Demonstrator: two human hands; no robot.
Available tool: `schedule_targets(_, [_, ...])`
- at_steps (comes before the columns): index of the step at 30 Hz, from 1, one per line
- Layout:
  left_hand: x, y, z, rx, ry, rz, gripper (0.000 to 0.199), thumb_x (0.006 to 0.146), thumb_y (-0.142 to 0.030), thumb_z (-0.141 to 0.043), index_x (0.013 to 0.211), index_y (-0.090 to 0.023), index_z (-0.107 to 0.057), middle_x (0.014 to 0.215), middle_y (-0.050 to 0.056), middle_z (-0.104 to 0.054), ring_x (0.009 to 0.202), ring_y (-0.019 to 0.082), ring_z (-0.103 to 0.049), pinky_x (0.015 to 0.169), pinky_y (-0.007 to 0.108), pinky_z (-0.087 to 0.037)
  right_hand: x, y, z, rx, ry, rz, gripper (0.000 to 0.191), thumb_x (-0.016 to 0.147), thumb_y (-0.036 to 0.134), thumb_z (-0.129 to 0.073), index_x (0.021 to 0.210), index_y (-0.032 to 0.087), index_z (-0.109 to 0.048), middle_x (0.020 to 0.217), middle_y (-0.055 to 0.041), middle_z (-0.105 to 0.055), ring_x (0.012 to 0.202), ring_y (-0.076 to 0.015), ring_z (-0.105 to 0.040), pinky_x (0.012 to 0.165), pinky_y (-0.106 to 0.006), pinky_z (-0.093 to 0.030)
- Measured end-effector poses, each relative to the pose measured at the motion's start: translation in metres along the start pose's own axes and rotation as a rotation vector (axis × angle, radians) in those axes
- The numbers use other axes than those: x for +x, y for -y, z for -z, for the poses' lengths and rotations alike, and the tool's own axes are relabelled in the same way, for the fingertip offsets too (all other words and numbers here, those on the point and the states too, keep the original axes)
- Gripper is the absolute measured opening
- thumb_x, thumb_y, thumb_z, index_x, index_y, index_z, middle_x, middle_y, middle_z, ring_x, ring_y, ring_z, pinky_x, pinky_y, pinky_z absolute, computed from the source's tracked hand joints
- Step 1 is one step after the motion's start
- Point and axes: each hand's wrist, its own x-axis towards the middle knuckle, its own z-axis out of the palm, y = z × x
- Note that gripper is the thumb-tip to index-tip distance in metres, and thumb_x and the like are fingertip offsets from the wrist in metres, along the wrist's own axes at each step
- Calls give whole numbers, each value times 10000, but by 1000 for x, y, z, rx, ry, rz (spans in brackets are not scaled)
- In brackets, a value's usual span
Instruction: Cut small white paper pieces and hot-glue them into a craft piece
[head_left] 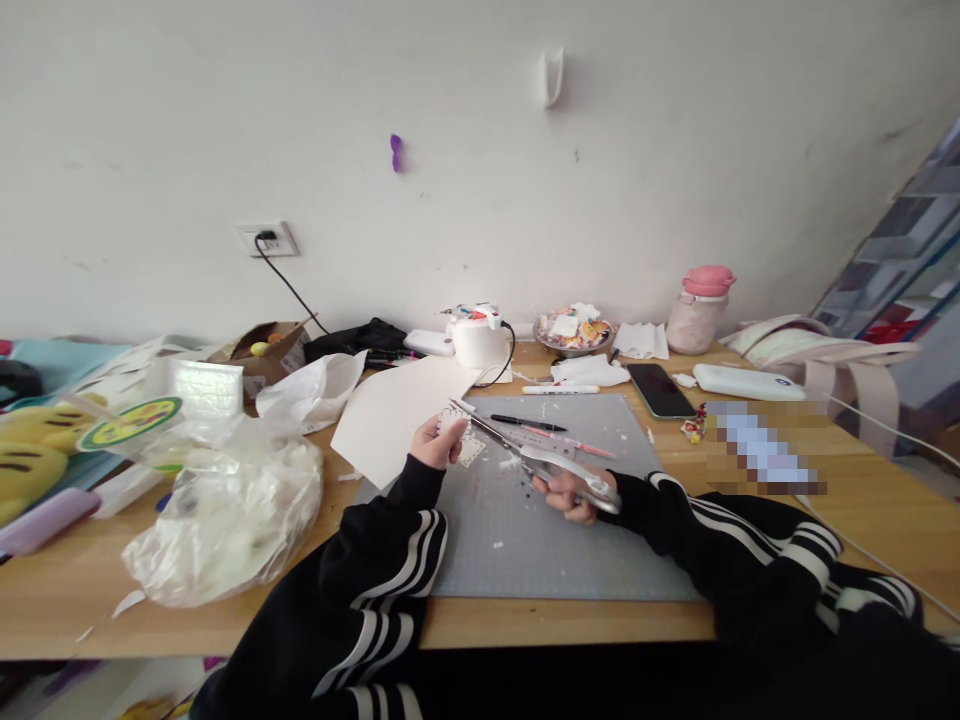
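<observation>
Between the thumb and fingers of my left hand (439, 441) is a small white paper piece (454, 416) with a scalloped dark outline. My right hand (568, 494) grips a pair of scissors (551, 463), its fingers around the handles. The blades point up and left, their tips beside the paper piece; whether they touch it I cannot tell. Below my left hand another small paper cutout (471, 452) lies on the grey cutting mat (525, 560). A black pen (529, 423), a clear ruler (544, 443) and a pinkish pen (581, 444) lie behind the scissors.
A large white sheet (397, 410) overlaps the mat's left side. A crumpled plastic bag (232, 520) stands left. Behind are a white container (478, 342) and a bowl of paper scraps (576, 332). To the right lie a phone (661, 390) and a white power bank (750, 382); a pink-lidded bottle (701, 312) stands behind.
</observation>
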Motion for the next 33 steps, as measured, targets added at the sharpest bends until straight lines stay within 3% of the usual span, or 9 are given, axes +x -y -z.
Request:
schedule_targets(3, [0, 2, 1, -23, -2, 39, 308, 664, -370, -640, 499, -210, -435, 318, -55, -446, 308, 74, -368, 380, 242, -254, -3, 0, -4, -8, -32, 34, 493, 539, 417, -730, 780, 209, -353, 443, 154, -333, 283, 12, -144, 280, -132, -79])
schedule_targets(7, [1, 5, 1, -76, -3, 72, 282, 679, -376, -622, 530, -202, -457, 334, -37, -483, 304, 83, -395, 367, 241, -253, -4, -1, -5, -11, -55, 41, 429, 570, 378, -696, 786, 206, -368, 449, 147, -338, 293, 11, -138, 298, -151, -68])
schedule_targets(24, [7, 12, 3, -94, -11, -3, 346, 685, -439, -626, 463, -215, -484, 323, -14, -459, 304, 82, -360, 368, 249, -225, -3, 1, -6, -32, -82, 17, 411, 564, 357, -669, 797, 211, -365, 431, 151, -325, 284, 2, -145, 284, -147, -81])
schedule_targets(33, [4, 6, 0, -86, -44, 33, 346, 646, -431, -621, 479, -177, -455, 306, -40, -456, 291, 62, -370, 370, 232, -230, -2, 1, -7, -26, -93, 8, 433, 527, 360, -671, 790, 214, -360, 418, 154, -338, 282, 2, -142, 272, -133, -98])
